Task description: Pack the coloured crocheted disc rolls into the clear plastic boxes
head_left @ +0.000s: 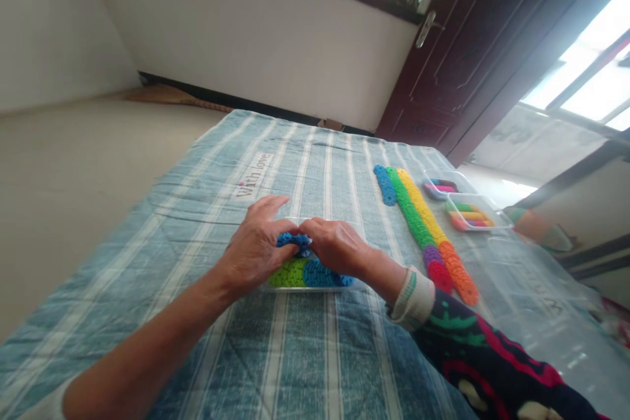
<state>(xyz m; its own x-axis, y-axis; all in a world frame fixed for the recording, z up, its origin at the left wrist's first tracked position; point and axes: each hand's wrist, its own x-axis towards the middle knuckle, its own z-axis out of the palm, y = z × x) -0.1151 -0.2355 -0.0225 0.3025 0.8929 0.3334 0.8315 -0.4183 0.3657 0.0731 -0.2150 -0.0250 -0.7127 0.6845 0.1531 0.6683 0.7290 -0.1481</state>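
A clear plastic tray [315,288] lies on the striped cloth in front of me, filled with blue [319,273] and green plastic discs [288,273]. My left hand [256,246] and my right hand [337,244] meet above the tray. Both pinch a small stack of blue discs [294,241] between their fingertips. The left index finger points out flat over the cloth.
Long rows of joined discs lie to the right: blue [385,185], green [409,209], yellow and orange [443,243], with purple and red [436,268] near the end. Two clear trays [475,212] with coloured pieces stand beyond. The table's right edge is clear plastic [531,302].
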